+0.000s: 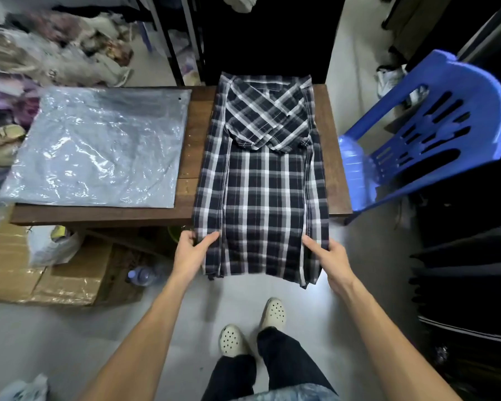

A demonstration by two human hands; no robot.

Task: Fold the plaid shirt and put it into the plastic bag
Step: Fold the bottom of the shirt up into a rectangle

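We look down on the plaid shirt [261, 180], folded into a long narrow strip on the brown wooden counter [194, 134], its sleeves turned in and the collar end at the far side, away from our hands. The near end of the shirt hangs over the counter's front edge, and that is where both grips are. Our left hand [190, 250] pinches the shirt's left bottom corner, thumb on top of the cloth and fingers curled under the edge. Our right hand [327, 256] holds the right bottom corner the same way, thumb lying on the fabric and the other fingers wrapped beneath it. So each grip is closed on the hem, with the strip stretched flat between the 2 of them. The plastic bag [99, 149] lies flat and crinkled on the counter, to the left of our left grip and farther from us, beside the shirt but not touching it. To the right of our right grip stands a blue plastic chair [434, 125], close against the counter's end. Below and left of our left grip, on the floor, sit a cardboard box [35, 279] and a water bottle [143, 274]. Directly below our hands we see our 2 pale clogs [252, 328] on the light floor [70, 342].
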